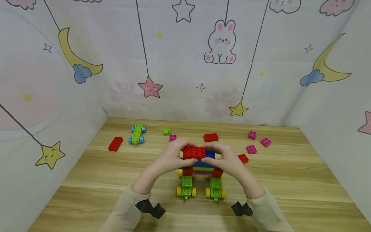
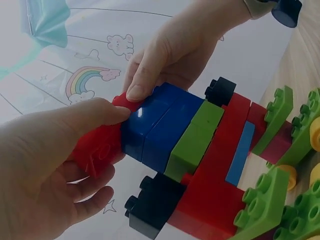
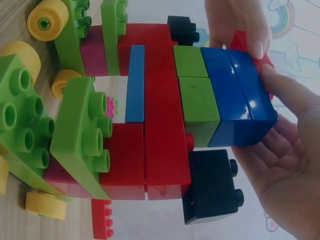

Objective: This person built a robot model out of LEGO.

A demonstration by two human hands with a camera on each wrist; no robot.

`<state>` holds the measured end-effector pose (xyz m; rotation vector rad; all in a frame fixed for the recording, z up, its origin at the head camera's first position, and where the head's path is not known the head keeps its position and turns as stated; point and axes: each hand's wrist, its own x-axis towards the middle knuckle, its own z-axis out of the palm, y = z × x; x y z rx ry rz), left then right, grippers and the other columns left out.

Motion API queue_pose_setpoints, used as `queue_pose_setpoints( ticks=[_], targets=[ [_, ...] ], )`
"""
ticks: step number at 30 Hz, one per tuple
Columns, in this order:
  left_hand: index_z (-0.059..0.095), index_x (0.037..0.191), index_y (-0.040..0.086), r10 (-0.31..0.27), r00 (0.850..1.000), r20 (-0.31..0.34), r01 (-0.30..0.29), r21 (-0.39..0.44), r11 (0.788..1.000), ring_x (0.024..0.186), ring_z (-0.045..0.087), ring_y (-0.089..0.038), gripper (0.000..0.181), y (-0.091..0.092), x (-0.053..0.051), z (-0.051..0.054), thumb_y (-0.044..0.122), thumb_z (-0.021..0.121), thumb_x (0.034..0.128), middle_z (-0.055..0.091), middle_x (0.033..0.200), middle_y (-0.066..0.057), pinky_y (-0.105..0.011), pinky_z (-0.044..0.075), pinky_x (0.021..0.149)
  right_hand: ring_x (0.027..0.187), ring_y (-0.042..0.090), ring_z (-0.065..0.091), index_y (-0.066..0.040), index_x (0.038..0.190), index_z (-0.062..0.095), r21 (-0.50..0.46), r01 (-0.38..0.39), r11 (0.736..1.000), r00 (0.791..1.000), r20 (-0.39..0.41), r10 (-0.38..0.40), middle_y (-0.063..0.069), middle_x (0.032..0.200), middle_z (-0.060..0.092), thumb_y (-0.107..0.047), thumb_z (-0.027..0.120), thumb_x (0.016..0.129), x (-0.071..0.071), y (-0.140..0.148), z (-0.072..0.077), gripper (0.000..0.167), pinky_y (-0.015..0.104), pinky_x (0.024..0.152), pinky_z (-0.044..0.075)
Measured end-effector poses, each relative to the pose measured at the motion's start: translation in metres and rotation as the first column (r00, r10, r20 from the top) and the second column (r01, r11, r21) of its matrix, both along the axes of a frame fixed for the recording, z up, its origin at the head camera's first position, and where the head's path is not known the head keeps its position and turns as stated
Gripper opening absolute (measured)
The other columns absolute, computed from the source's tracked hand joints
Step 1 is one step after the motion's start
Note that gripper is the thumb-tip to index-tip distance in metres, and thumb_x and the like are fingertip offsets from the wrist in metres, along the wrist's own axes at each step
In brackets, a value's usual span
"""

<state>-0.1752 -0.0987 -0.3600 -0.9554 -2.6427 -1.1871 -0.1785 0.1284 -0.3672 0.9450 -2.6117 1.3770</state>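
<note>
A red brick (image 1: 193, 152) is at the top of the blue bricks (image 2: 162, 117), toward their left side, with some blue studs showing on the right. My left hand (image 1: 170, 158) grips the red brick, thumb at its near side and fingers behind. My right hand (image 1: 227, 160) pinches the brick's right end by the blue bricks, its fingers partly hidden. Below the blue are green bricks (image 3: 200, 105), a wide red layer (image 3: 162, 115) with black bricks (image 3: 212, 185) at its ends, and green wheeled bases (image 1: 186, 187) with yellow wheels (image 1: 223, 193).
A green base with blue wheels (image 1: 137, 134) and a red brick (image 1: 116, 143) lie back left. Behind the hands are a small green brick (image 1: 166, 131), a pink brick (image 1: 173, 138) and another red brick (image 1: 211, 137). Pink bricks (image 1: 251, 149) and a small red brick (image 1: 243, 158) lie right.
</note>
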Motion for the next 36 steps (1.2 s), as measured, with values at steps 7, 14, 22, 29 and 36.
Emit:
queue_pose_setpoints(
  ticks=[7, 14, 22, 29, 36],
  targets=[
    [0.066, 0.119, 0.005, 0.008, 1.000, 0.027, -0.010, 0.082, 0.997, 0.097, 0.062, -0.022, 0.038, 0.004, 0.001, -0.002, 0.022, 0.076, 0.0860, 0.067, 0.115, -0.010, -0.021, 0.053, 0.075, 0.107, 0.030, 0.068, -0.001, 0.121, 0.066, 0.000, -0.008, 1.000, 1.000, -0.022, 0.008, 0.015, 0.118, 0.069, -0.013, 0.074, 0.086, 0.000, -0.001, 0.001, 0.037, 0.046, 0.094, 0.054],
    [0.066, 0.121, 0.006, 0.012, 0.997, 0.081, -0.021, 0.113, 0.993, 0.093, 0.063, -0.019, 0.039, 0.003, 0.001, -0.004, 0.019, 0.076, 0.0858, 0.068, 0.116, -0.010, -0.020, 0.054, 0.072, 0.108, 0.028, 0.067, -0.002, 0.122, 0.066, 0.011, -0.018, 1.000, 0.999, -0.026, 0.018, 0.014, 0.119, 0.069, -0.012, 0.075, 0.085, 0.000, -0.002, 0.003, 0.039, 0.044, 0.094, 0.054],
    [0.066, 0.122, 0.006, 0.010, 0.994, 0.104, -0.022, 0.116, 0.993, 0.093, 0.063, -0.018, 0.040, 0.005, 0.003, -0.003, 0.021, 0.075, 0.0869, 0.068, 0.116, -0.009, -0.020, 0.055, 0.073, 0.111, 0.029, 0.066, -0.001, 0.126, 0.063, 0.015, -0.028, 1.000, 0.999, -0.040, 0.028, 0.015, 0.124, 0.066, -0.013, 0.074, 0.087, 0.002, 0.001, 0.003, 0.043, 0.044, 0.095, 0.053],
    [0.065, 0.123, 0.006, 0.016, 0.995, 0.098, -0.027, 0.108, 0.994, 0.090, 0.065, -0.016, 0.040, 0.006, 0.003, -0.003, 0.021, 0.075, 0.0873, 0.068, 0.115, -0.008, -0.019, 0.054, 0.072, 0.122, 0.033, 0.060, -0.001, 0.136, 0.056, 0.041, -0.047, 0.998, 0.999, -0.009, 0.048, 0.017, 0.136, 0.059, -0.018, 0.072, 0.089, 0.005, 0.006, 0.001, 0.052, 0.051, 0.100, 0.049],
    [0.066, 0.122, 0.007, 0.034, 0.994, 0.103, -0.043, 0.091, 0.995, 0.091, 0.064, -0.017, 0.040, 0.007, 0.004, -0.005, 0.022, 0.075, 0.0868, 0.069, 0.114, -0.008, -0.019, 0.054, 0.073, 0.121, 0.034, 0.060, -0.007, 0.137, 0.056, 0.036, -0.028, 0.999, 0.999, -0.029, 0.029, 0.016, 0.135, 0.060, -0.019, 0.069, 0.091, 0.006, 0.015, -0.003, 0.049, 0.055, 0.098, 0.049]
  ],
)
